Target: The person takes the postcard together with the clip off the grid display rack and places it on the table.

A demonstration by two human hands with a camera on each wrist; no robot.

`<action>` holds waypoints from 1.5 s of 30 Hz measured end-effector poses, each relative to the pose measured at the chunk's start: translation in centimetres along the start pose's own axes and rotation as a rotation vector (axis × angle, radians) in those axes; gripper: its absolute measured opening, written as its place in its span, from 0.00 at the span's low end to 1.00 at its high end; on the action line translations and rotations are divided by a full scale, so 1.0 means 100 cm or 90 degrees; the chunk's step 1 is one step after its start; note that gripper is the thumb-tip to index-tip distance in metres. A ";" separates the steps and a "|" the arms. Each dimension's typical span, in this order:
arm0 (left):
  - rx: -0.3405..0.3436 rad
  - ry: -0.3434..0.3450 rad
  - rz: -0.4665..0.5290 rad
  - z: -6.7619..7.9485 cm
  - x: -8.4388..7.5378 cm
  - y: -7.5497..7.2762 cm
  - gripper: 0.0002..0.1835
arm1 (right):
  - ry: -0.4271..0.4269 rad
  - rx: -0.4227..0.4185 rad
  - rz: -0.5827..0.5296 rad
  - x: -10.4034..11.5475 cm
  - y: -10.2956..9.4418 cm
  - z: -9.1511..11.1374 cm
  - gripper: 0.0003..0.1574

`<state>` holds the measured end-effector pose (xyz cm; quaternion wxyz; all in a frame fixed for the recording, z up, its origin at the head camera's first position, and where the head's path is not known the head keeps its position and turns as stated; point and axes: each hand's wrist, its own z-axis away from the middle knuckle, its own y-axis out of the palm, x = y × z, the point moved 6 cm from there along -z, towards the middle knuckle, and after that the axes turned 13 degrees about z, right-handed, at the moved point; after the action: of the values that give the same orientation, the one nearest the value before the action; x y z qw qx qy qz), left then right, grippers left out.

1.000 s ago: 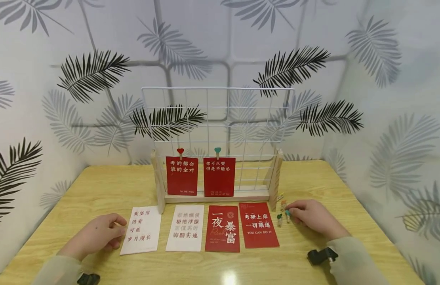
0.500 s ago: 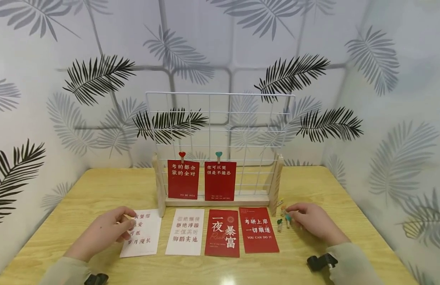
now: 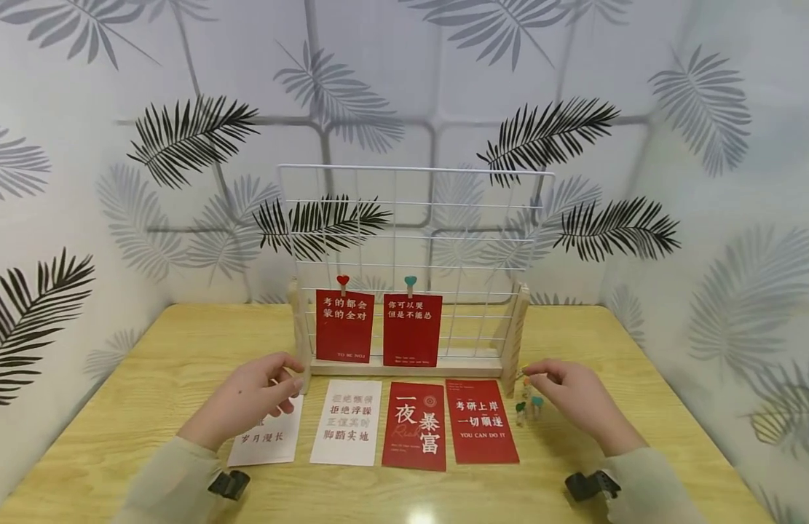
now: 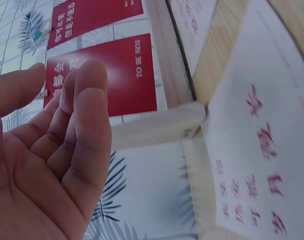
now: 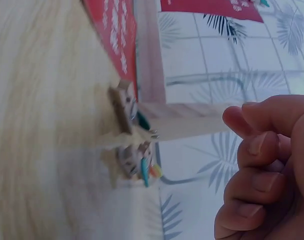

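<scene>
My left hand (image 3: 253, 397) hovers above the leftmost white card (image 3: 263, 440), fingers relaxed and slightly bent, holding nothing. In the left wrist view, its fingers (image 4: 92, 125) stand apart from the thumb. My right hand (image 3: 574, 400) is over the small wooden clips at the right. Its thumb and forefinger tips meet and the other fingers curl in the right wrist view, with nothing seen between them. Below lie a green heart clip (image 3: 521, 408) and a teal heart clip (image 3: 537, 402). Orange and yellow clips are partly hidden near the fingertips.
A white wire grid (image 3: 470, 247) stands in a wooden base (image 3: 470, 362). Two red cards (image 3: 344, 335) hang on it under a red heart clip (image 3: 342, 281) and a teal one. Another white card (image 3: 346, 422) and two red cards (image 3: 413, 444) lie in front.
My left hand has moved right and up, from beside the leftmost white card to above its top end. My right hand has drawn slightly back from the teal clip. The camera view has shifted slightly.
</scene>
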<state>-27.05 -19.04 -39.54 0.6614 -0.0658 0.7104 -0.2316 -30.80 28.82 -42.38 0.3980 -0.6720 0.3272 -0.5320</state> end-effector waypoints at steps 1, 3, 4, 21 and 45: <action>0.006 0.008 -0.003 -0.003 -0.003 0.003 0.14 | -0.005 -0.005 0.002 0.003 -0.002 0.001 0.19; 0.017 0.021 0.001 -0.009 -0.009 0.009 0.13 | -0.010 -0.011 -0.002 0.010 -0.006 0.001 0.18; 0.018 0.023 0.001 -0.011 -0.011 0.011 0.12 | -0.014 -0.014 -0.004 0.013 -0.008 0.001 0.17; 0.022 0.055 -0.018 -0.036 -0.031 0.039 0.14 | -0.063 -0.021 -0.012 0.064 -0.003 -0.010 0.20; 0.002 0.071 -0.031 -0.058 -0.046 0.060 0.16 | -0.101 -0.039 -0.005 0.102 -0.013 -0.023 0.21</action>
<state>-30.86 -10.51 -37.75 0.6153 -0.0690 0.7439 -0.2515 -30.83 20.18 -36.34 0.4001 -0.7252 0.3078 -0.4683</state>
